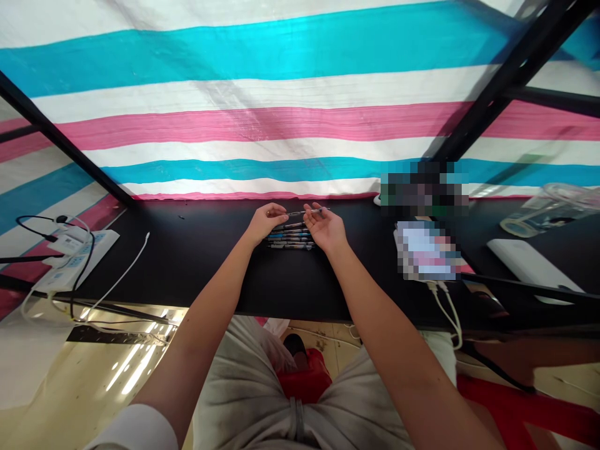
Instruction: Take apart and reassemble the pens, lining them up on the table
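A slim pen [295, 214] is held level just above the black tabletop, between my two hands. The fingers of my left hand [266, 224] are closed in a pinch at its left end. My right hand [325, 228] is turned palm up, its thumb and fingers around the right part of the pen. Below, several similar pens [290, 236] with blue, grey and dark barrels lie side by side in a loose row. My hands partly cover the ends of that row.
The black table [187, 262] backs onto a striped sheet [262, 125]. At left sit a power strip [100, 250] and a white cable [135, 262]. At right are a blurred-out phone-like device [427, 250], a white box-like object [532, 265] and a clear plastic cup [539, 209].
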`<state>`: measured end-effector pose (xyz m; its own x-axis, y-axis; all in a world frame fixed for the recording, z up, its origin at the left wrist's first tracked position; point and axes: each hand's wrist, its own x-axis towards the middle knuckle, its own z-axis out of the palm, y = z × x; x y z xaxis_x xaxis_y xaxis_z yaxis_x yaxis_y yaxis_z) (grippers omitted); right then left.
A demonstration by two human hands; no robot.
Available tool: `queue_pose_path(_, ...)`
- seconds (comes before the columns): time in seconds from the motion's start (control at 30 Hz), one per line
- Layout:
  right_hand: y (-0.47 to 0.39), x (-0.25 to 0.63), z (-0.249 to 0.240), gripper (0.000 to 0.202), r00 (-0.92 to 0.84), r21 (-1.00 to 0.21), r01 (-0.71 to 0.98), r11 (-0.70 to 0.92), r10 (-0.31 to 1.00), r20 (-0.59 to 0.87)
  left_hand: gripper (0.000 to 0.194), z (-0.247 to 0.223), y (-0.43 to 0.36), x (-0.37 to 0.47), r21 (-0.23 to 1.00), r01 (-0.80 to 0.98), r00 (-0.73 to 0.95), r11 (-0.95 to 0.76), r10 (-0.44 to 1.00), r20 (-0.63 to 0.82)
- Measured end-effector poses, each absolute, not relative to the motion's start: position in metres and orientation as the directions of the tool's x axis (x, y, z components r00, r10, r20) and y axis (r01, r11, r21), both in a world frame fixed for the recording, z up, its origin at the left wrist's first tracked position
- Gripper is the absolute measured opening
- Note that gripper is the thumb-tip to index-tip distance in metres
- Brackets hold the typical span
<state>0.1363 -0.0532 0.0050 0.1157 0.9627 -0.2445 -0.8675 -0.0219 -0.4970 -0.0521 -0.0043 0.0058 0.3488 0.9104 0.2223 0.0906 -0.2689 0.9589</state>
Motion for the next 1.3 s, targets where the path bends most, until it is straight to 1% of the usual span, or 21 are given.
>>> queue_pose_path(0.1,-0.051,0.134,0.001,0.012,0.224,-0.657,-0.753,0.024,0.949,-0.221,0.032,0.005,-0.003,-0.052,0.911,0.225,0.357,-0.347,0.899,0.254)
queue_pose_path(0.17,-0.050,0.135,-0.003,0.005,0.300,-0.741,-0.668,0.066,0.935,-0.188,0.025,0.003,-0.001,-0.054,0.881,0.280,0.349,-0.382,0.895,0.278)
queue_pose_path(0.23,-0.048,0.136,-0.006,0.009,0.367,-0.799,-0.594,0.095,0.916,-0.165,0.019,0.002,0.003,-0.057,0.849,0.335,0.313,-0.408,0.898,0.308)
queue_pose_path(0.3,-0.044,0.140,-0.011,0.007,0.418,-0.857,-0.507,0.097,0.897,-0.146,0.015,-0.001,0.007,-0.061,0.806,0.421,0.261,-0.415,0.907,0.331)
queue_pose_path(0.37,-0.041,0.144,-0.017,0.009,0.447,-0.932,-0.356,0.070,0.889,-0.104,0.013,-0.003,0.011,-0.066,0.765,0.511,0.215,-0.392,0.920,0.328)
queue_pose_path(0.43,-0.038,0.147,-0.023,0.014,0.445,-0.989,-0.143,0.026,0.895,-0.041,0.012,-0.005,0.013,-0.071,0.732,0.579,0.184,-0.360,0.932,0.313)
queue_pose_path(0.5,-0.036,0.149,-0.028,0.019,0.416,-0.997,0.083,0.001,0.909,0.035,0.011,-0.007,0.014,-0.075,0.698,0.632,0.168,-0.336,0.939,0.300)
queue_pose_path(0.6,-0.037,0.150,-0.032,0.029,0.331,-0.930,0.365,0.035,0.929,0.165,0.011,-0.009,0.016,-0.079,0.645,0.692,0.185,-0.325,0.943,0.277)
queue_pose_path(0.67,-0.039,0.148,-0.033,0.033,0.274,-0.872,0.485,0.066,0.935,0.224,0.011,-0.010,0.016,-0.079,0.609,0.717,0.224,-0.338,0.940,0.258)
queue_pose_path(0.73,-0.040,0.147,-0.034,0.034,0.227,-0.826,0.557,0.091,0.939,0.257,0.012,-0.010,0.016,-0.079,0.570,0.737,0.272,-0.364,0.931,0.243)
queue_pose_path(0.87,-0.041,0.144,-0.035,0.032,0.168,-0.763,0.631,0.136,0.937,0.306,0.016,-0.005,0.012,-0.076,0.537,0.738,0.346,-0.408,0.912,0.219)
queue_pose_path(0.97,-0.041,0.142,-0.035,0.030,0.178,-0.742,0.657,0.130,0.930,0.321,0.019,-0.001,0.007,-0.071,0.584,0.708,0.337,-0.396,0.917,0.213)
queue_pose_path(1.03,-0.041,0.141,-0.035,0.028,0.192,-0.757,0.639,0.134,0.926,0.326,0.025,0.000,0.004,-0.067,0.623,0.673,0.335,-0.399,0.915,0.224)
queue_pose_path(1.1,-0.042,0.138,-0.033,0.027,0.195,-0.798,0.580,0.164,0.923,0.332,0.033,-0.002,0.002,-0.064,0.648,0.630,0.355,-0.427,0.901,0.249)
queue_pose_path(1.2,-0.042,0.133,-0.031,0.027,0.203,-0.882,0.431,0.193,0.931,0.303,0.040,-0.007,0.001,-0.059,0.701,0.562,0.355,-0.440,0.893,0.276)
queue_pose_path(1.3,-0.044,0.127,-0.029,0.035,0.242,-0.945,0.283,0.163,0.942,0.234,0.044,-0.012,0.001,-0.055,0.764,0.496,0.323,-0.411,0.905,0.277)
